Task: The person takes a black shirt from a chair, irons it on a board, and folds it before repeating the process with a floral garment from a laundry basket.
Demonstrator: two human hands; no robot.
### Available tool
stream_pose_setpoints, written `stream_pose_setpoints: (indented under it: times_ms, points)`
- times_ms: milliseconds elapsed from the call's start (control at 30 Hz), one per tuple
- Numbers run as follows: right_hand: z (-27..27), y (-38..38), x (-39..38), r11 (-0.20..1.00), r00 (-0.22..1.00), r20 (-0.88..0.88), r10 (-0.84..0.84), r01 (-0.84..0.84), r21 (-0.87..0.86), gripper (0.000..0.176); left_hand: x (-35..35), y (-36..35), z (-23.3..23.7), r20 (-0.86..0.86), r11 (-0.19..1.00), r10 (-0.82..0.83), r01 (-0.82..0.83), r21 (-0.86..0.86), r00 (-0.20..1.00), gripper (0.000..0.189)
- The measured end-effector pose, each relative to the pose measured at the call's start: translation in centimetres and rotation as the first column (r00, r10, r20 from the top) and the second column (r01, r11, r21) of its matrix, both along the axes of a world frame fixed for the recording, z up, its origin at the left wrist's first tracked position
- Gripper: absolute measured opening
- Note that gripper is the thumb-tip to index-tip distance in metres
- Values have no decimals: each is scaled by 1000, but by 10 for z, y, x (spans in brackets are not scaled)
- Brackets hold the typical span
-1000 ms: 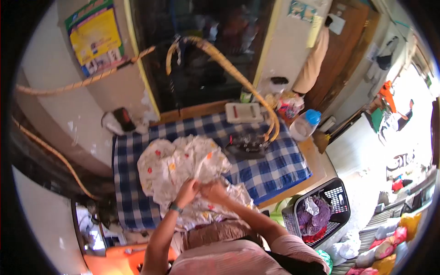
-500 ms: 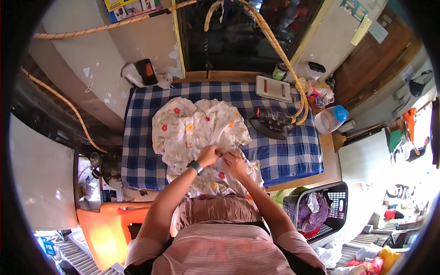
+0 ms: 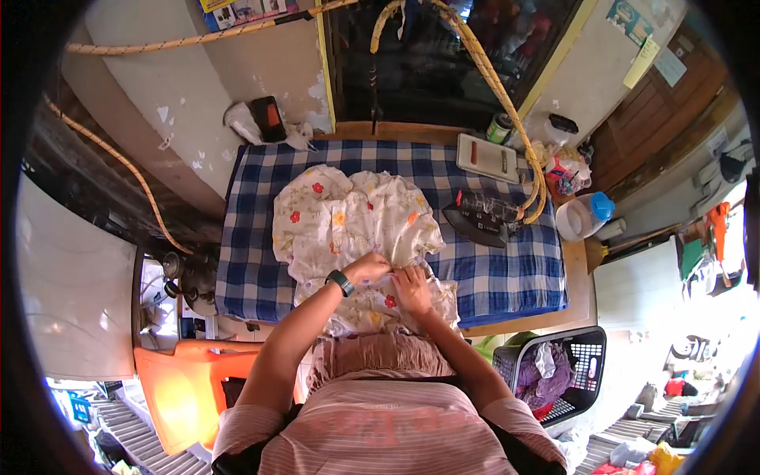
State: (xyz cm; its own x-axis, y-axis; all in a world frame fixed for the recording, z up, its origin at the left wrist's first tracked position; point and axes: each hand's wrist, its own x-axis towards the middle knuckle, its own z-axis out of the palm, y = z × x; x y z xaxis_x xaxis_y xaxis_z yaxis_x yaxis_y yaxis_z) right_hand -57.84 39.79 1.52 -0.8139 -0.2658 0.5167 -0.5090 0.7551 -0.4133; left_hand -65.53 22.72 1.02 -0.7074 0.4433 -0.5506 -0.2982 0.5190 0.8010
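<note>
A white garment printed with red, yellow and orange flowers lies rumpled on the checked cloth, its lower part reaching my lap. My left hand, with a dark watch on the wrist, is closed on the fabric near its middle. Just to the right, my right hand also pinches the garment, its fingers bent down into the folds. The fingertips of both hands nearly meet, and the bit of cloth between them is partly hidden. A dark clothes iron rests to the right of the garment.
A blue-and-white checked cloth covers the table. At the back right are a white tray, a can and a blue-lidded container. A yellow cord hangs above the iron. A black laundry basket and orange chair flank me.
The whole view has shifted slightly to the right as my head moved. My hands stay on the same part of the garment, with only small finger movements.
</note>
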Motion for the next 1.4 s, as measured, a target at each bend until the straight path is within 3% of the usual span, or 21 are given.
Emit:
stream_pose_setpoints:
  times_ms: [67, 267, 333, 367, 433, 533, 667, 733, 800, 867, 900, 933, 967, 1000, 1067, 1100, 1200, 1333, 1400]
  points:
    - [-5, 1, -2, 1000, 1000, -15, 6, -5, 20, 15, 2, -3, -5, -15, 995, -24, 26, 99, 1000, 24]
    - [3, 0, 0, 997, 1000, 11, 20, -19, -73, 15, 5, -5, 6, 38, 997, -44, 41, 67, 998, 24]
    - [13, 0, -1, 991, 998, 68, 10, -1, -132, 15, 14, -6, 6, -94, 970, 4, 18, 240, 996, 23]
    - [13, 3, -2, 987, 995, 89, 49, -35, -154, 13, 21, -6, 12, -87, 970, -1, 22, 241, 996, 23]
    - [10, 6, -4, 982, 990, 115, 83, -62, -176, 12, 34, -6, 17, -375, 937, 104, 36, 347, 921, 18]
    - [4, 13, -8, 976, 967, 221, 128, -82, -203, 11, 38, -7, 4, -402, 965, 121, -12, 263, 908, 13]
    - [16, 23, -16, 944, 930, 301, 211, -114, -308, 13, 42, -4, 4, -404, 936, 175, -24, 352, 898, 13]
    - [22, 28, -18, 915, 797, 561, 225, 24, -402, 17, 42, -2, 5, -275, 914, 173, -50, 402, 946, 14]
    - [20, 35, -22, 907, 755, 623, 206, 91, -410, 25, 39, -4, 3, -196, 919, 158, -71, 388, 968, 14]
    - [37, 44, -25, 987, 784, 621, 2, 96, -125, 34, 34, -5, 20, -409, 983, -20, 93, 160, 912, 11]
    - [50, 47, -23, 990, 717, 686, -124, 140, 33, 40, 32, -1, 26, -410, 982, -23, 97, 159, 912, 11]
    - [47, 52, -22, 989, 717, 686, -125, 142, 32, 40, 31, 6, 29, -723, 998, 6, 39, 46, 691, 12]
    - [41, 62, -22, 995, 787, 608, -100, 75, 66, 40, 29, 14, 32, -930, 998, -13, -59, -37, 367, 12]
    - [34, 72, -23, 994, 848, 525, -68, 13, 108, 39, 24, 23, 34, -931, 998, -14, -57, -37, 365, 12]
    - [35, 83, -24, 995, 827, 559, -63, 6, 103, 36, 19, 42, 39, -769, 979, 124, 50, 198, 627, 14]
    - [35, 87, -24, 995, 803, 593, -56, -3, 98, 32, 22, 48, 42, -696, 985, 124, -1, 174, 707, 10]
    - [13, 96, -25, 1000, 832, 555, -13, 19, -4, 27, 17, 62, 10, -787, 998, 56, -43, 38, 614, 11]
    - [20, 87, -18, 999, 829, 558, -29, 42, -9, 21, 19, 72, 9, -827, 995, 54, -104, -6, 560, 13]
    - [24, 80, -14, 998, 894, 444, -66, 61, 26, 20, 19, 76, 11, -833, 995, 22, -90, -34, 553, 12]
